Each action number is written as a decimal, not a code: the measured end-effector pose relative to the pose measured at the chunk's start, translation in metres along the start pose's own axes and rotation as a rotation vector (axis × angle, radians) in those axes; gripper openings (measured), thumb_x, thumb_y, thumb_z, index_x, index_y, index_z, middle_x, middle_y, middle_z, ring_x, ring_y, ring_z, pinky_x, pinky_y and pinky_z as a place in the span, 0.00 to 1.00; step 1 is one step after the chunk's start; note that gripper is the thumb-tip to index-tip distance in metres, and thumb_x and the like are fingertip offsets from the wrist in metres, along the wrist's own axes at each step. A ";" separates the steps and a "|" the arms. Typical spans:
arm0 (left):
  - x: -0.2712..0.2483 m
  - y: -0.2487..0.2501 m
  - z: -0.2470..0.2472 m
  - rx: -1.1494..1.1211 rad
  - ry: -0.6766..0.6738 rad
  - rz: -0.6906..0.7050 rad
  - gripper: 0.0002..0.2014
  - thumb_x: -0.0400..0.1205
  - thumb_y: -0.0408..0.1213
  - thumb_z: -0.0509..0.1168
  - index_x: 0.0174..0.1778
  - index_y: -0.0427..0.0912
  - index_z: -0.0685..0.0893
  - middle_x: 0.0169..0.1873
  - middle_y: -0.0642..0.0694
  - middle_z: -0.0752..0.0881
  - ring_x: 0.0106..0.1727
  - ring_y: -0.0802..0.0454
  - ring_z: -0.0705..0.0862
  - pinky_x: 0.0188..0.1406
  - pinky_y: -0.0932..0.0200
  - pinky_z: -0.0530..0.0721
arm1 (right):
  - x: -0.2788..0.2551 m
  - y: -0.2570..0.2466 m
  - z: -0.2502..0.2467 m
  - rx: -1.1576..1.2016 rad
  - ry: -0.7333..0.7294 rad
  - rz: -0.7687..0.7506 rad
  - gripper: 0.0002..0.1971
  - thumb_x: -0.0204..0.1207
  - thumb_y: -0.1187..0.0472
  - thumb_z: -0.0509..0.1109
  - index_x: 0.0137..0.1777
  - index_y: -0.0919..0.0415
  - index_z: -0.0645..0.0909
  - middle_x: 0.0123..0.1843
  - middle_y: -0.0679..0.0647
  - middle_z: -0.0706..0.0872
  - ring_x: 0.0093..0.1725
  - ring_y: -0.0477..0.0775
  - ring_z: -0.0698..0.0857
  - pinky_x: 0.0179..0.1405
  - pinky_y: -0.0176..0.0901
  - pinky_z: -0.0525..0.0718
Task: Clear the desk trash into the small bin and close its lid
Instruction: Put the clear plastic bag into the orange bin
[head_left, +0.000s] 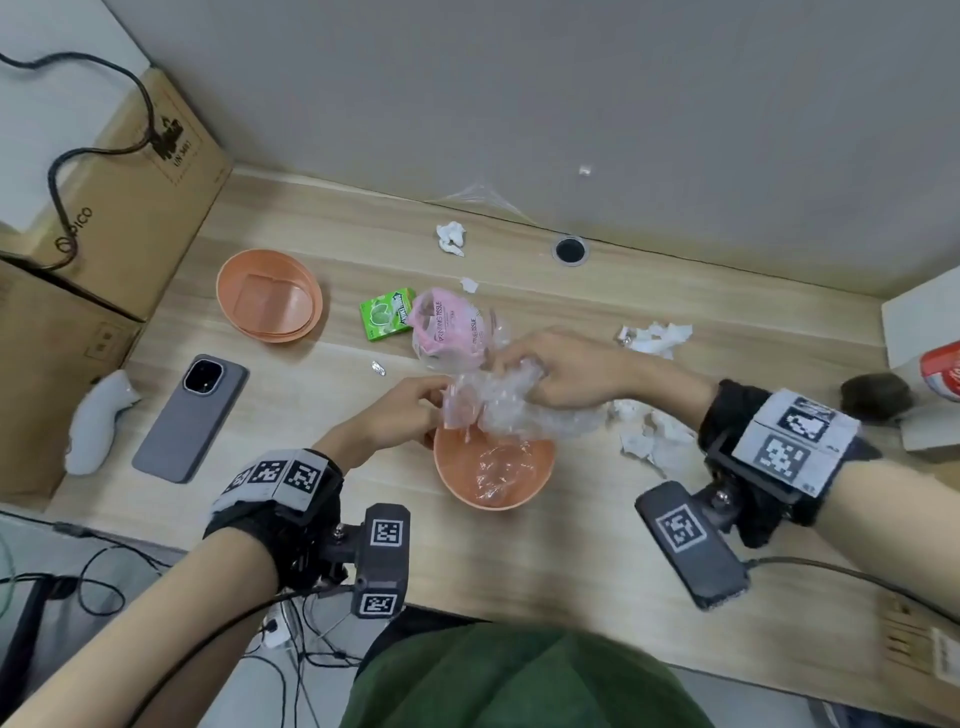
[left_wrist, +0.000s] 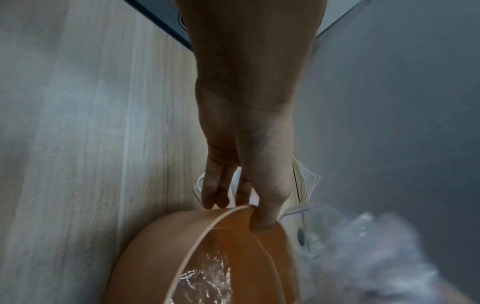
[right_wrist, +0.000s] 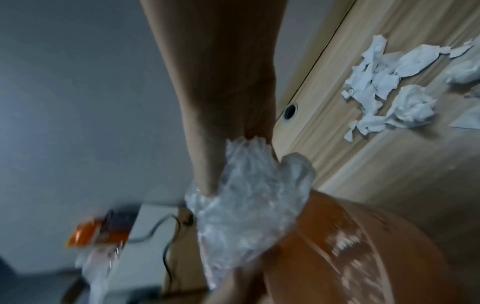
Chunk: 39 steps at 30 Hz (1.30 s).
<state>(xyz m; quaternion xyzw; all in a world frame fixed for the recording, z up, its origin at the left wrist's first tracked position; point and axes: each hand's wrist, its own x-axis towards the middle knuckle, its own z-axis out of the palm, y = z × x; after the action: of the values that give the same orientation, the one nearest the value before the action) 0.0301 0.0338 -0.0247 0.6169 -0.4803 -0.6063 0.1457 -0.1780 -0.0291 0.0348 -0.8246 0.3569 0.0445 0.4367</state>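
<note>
- Right hand (head_left: 566, 371): fingers clenched on crumpled plastic wrap (head_left: 511, 400) above the bin (head_left: 447, 467).
- Left hand (head_left: 402, 410): thumb and fingers pinching the bin's rim.
- Lid (head_left: 270, 296): on tabletop (head_left: 519, 561), well apart, left.

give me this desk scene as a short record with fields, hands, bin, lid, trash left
left hand: grips the bin rim, thumb inside, fingers outside
right hand: grips crumpled clear plastic wrap just above the bin
bin: small orange bin open, on the wooden desk, clear plastic already inside
lid: orange lid lies apart on the desk, to the bin's far left
trash left: pink tissue wrapper, green gum box, torn white paper scraps, white paper wad, small foil bit
not trash: grey phone
</note>
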 end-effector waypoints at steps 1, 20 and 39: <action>-0.001 -0.002 0.000 -0.003 -0.004 -0.004 0.16 0.81 0.24 0.63 0.58 0.47 0.86 0.44 0.42 0.82 0.37 0.51 0.85 0.34 0.64 0.87 | 0.004 -0.003 0.014 -0.103 -0.093 -0.027 0.19 0.63 0.68 0.60 0.51 0.56 0.84 0.44 0.51 0.86 0.43 0.56 0.80 0.36 0.40 0.70; -0.003 -0.007 -0.002 0.013 0.008 0.002 0.12 0.80 0.34 0.67 0.58 0.49 0.86 0.38 0.45 0.80 0.39 0.44 0.86 0.48 0.45 0.90 | 0.014 -0.021 0.024 -0.247 -0.263 -0.067 0.19 0.77 0.57 0.67 0.69 0.51 0.75 0.56 0.55 0.82 0.51 0.56 0.82 0.57 0.48 0.80; -0.001 -0.009 -0.003 -0.001 -0.008 -0.043 0.15 0.79 0.32 0.70 0.63 0.43 0.84 0.42 0.42 0.78 0.33 0.49 0.86 0.37 0.58 0.90 | 0.042 -0.001 0.061 -0.536 -0.499 0.077 0.27 0.79 0.53 0.64 0.77 0.56 0.66 0.75 0.55 0.74 0.73 0.60 0.74 0.71 0.53 0.74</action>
<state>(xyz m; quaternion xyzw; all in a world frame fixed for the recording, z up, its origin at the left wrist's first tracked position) 0.0366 0.0375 -0.0299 0.6247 -0.4673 -0.6118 0.1310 -0.1317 -0.0062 -0.0182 -0.8593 0.2459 0.3528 0.2769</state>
